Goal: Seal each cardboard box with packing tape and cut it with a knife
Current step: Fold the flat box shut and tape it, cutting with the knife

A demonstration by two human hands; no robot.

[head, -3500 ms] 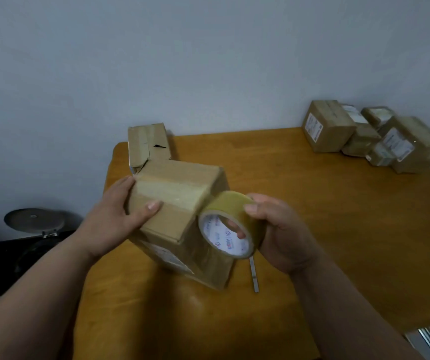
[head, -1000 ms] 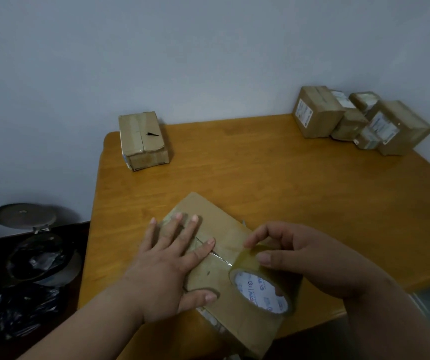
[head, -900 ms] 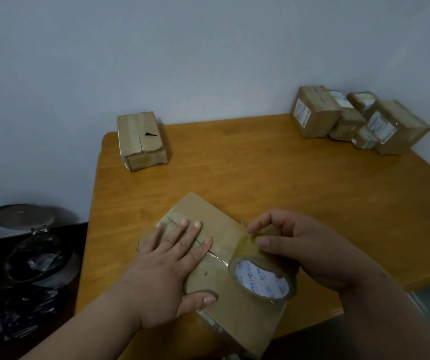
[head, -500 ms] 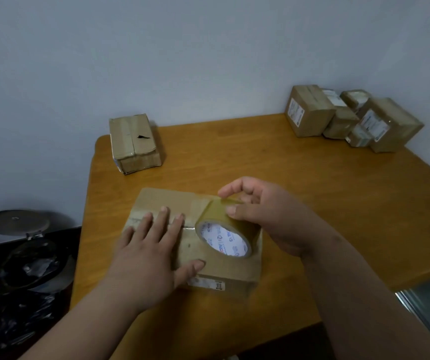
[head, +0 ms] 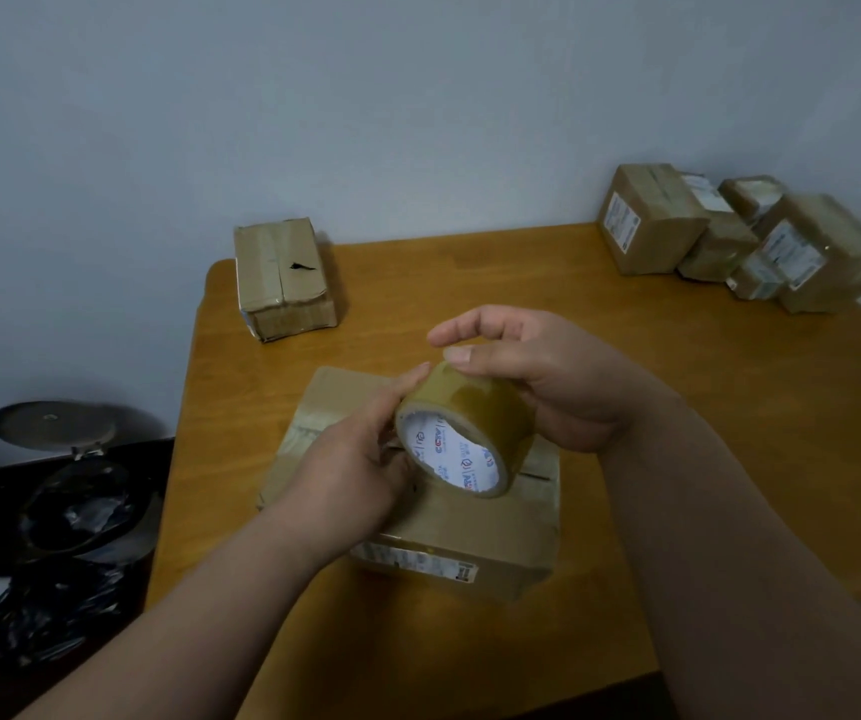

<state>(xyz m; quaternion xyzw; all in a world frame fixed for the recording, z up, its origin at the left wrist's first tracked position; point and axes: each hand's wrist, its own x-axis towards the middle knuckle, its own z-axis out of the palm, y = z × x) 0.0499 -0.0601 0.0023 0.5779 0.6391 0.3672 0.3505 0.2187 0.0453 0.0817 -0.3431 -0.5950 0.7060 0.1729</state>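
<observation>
A flat cardboard box point(head: 475, 532) lies on the wooden table point(head: 703, 407) near its front edge, a white label on its near side. Above it I hold a roll of brown packing tape point(head: 464, 433) with a white printed core. My right hand point(head: 537, 381) grips the roll from the right, thumb on top. My left hand point(head: 360, 459) is at the roll's left side, fingertips on the tape surface. No knife is in view.
A small taped box point(head: 282, 278) sits at the table's back left corner. Several labelled boxes point(head: 740, 236) cluster at the back right against the wall. Left of the table stands an open bin with a black bag point(head: 69, 517).
My left hand has lifted off the box top and come to the tape roll. The roll has risen off the box. The box now lies squarer to me.
</observation>
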